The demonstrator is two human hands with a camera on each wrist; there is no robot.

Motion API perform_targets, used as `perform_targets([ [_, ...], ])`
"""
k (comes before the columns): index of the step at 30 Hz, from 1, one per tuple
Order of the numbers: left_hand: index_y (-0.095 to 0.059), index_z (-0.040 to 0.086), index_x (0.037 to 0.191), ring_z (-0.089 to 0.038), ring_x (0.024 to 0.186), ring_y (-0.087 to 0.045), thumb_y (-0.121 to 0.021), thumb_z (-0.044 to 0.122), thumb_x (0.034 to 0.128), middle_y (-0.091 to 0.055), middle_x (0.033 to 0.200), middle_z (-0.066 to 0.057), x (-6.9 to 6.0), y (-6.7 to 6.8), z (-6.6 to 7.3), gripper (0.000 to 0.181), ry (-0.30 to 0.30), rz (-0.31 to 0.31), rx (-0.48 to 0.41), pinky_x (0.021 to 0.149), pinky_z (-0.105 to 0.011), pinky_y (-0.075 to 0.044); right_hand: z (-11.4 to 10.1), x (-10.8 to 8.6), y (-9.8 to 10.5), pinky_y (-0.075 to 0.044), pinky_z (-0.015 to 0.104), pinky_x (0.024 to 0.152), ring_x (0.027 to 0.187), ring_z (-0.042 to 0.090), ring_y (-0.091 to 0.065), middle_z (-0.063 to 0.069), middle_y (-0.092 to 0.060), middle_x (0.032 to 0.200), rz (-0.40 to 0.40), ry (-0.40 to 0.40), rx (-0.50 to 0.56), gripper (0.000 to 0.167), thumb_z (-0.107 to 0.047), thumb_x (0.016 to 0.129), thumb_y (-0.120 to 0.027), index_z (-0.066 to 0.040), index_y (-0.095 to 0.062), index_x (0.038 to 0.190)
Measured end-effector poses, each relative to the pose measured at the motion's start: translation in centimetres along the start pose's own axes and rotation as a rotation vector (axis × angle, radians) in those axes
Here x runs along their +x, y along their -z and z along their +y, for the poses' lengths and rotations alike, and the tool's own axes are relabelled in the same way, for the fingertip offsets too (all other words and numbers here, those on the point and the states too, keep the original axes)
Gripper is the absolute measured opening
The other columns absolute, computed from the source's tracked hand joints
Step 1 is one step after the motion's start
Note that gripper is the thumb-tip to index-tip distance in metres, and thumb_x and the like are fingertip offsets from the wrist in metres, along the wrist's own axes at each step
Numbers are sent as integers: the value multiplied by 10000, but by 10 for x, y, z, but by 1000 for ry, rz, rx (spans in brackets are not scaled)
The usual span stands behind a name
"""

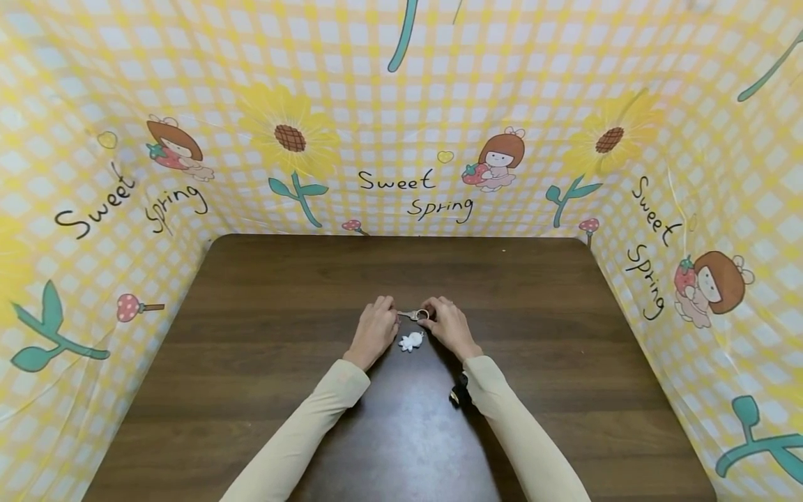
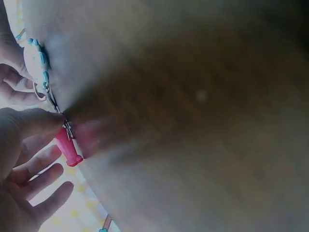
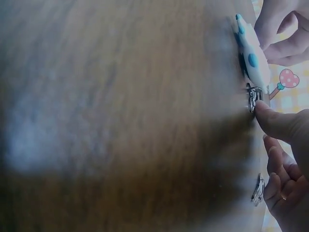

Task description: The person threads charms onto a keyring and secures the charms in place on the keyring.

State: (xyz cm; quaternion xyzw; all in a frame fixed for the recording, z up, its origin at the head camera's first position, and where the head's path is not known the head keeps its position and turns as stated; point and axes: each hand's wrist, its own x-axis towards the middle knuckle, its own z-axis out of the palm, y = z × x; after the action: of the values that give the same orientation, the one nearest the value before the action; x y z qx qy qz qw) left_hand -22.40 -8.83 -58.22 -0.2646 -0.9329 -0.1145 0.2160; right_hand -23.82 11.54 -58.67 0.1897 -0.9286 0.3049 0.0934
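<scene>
My left hand [image 1: 374,329] pinches the left end of a silver clasp [image 1: 408,315] above the middle of the table. At the clasp's right end, the thumb and fingers of my right hand [image 1: 448,322] hold a metal key ring [image 1: 423,316]. Just below, nearer the body, lies a small white charm [image 1: 410,341]; the right wrist view shows blue patches on that charm [image 3: 253,60]. Beside the left thumb, a pink tapered piece [image 2: 69,147] appears in the left wrist view, hidden in the head view. More metal links [image 3: 258,190] show by the right fingers; what they join is unclear.
A black item [image 1: 460,392] with a gold-coloured bit lies beside the right sleeve [image 1: 486,380], partly covered by it. The brown wooden table [image 1: 282,293] is enclosed at the back and sides by a yellow checked cloth [image 1: 389,125].
</scene>
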Motion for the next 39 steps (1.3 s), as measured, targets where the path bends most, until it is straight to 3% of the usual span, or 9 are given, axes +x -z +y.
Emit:
perform_targets([
  [6,-735,11,783,-305,946,-583,-782,40,814,-631,972,-125,3,-1,-1,64,-92,16,127,756,-435,-513,-1,-1,0,-544,440,706,811,256,-628,72,-656,887,-16,-3,-5,259,-134,870,-887,-44,-733,1058],
  [8,-728,5,773,-308,935,-586,-767,30,826,-635,973,-130,3,0,-1,70,-96,26,140,754,-441,-517,-2,-2,0,-543,439,711,819,257,-626,73,-658,891,-30,-14,1,259,-138,873,-886,-44,-736,1062],
  [11,-700,2,733,-318,895,-586,-738,3,832,-621,923,-130,2,2,-2,107,-54,44,94,727,-450,-517,-3,-2,0,-544,428,709,814,251,-628,66,-659,885,-34,-20,4,256,-136,870,-889,-46,-736,1053],
  [16,-708,30,740,-295,826,-607,-736,-19,813,-633,807,-79,3,8,-2,93,129,7,-120,746,-435,-559,-4,-1,2,-545,436,727,791,249,-637,56,-676,843,-17,-16,37,238,-104,875,-881,-37,-724,1041],
  [20,-746,62,780,-242,771,-666,-765,-7,820,-702,768,-37,2,12,-2,82,344,-46,-356,759,-409,-590,-6,1,3,-535,447,769,789,241,-626,41,-683,813,-31,-40,83,212,-88,891,-865,-34,-724,1041],
  [24,-790,56,797,-211,726,-715,-766,5,825,-762,781,-48,-1,11,-2,63,523,-19,-579,690,-364,-577,-6,3,3,-528,418,763,767,210,-610,26,-668,798,-35,-70,128,179,-75,904,-849,-27,-733,1031],
  [28,-809,19,826,-197,770,-751,-781,14,844,-791,848,-92,-2,9,-2,34,628,10,-726,692,-273,-562,-6,4,1,-527,342,709,736,169,-617,24,-667,784,-10,-105,185,117,-64,918,-833,-17,-759,995],
  [34,-791,-19,881,-137,710,-723,-761,34,891,-789,846,-132,1,18,-1,61,799,-34,-921,635,-225,-539,-7,8,1,-531,256,678,739,170,-684,59,-740,817,68,-148,285,69,-71,930,-824,-13,-786,932],
  [39,-785,-33,933,-120,743,-698,-732,28,900,-789,904,-148,7,26,-2,87,818,-47,-1025,723,-285,-570,-13,13,11,-513,246,671,740,197,-687,95,-764,850,113,-162,378,78,-87,932,-823,-15,-793,926],
])
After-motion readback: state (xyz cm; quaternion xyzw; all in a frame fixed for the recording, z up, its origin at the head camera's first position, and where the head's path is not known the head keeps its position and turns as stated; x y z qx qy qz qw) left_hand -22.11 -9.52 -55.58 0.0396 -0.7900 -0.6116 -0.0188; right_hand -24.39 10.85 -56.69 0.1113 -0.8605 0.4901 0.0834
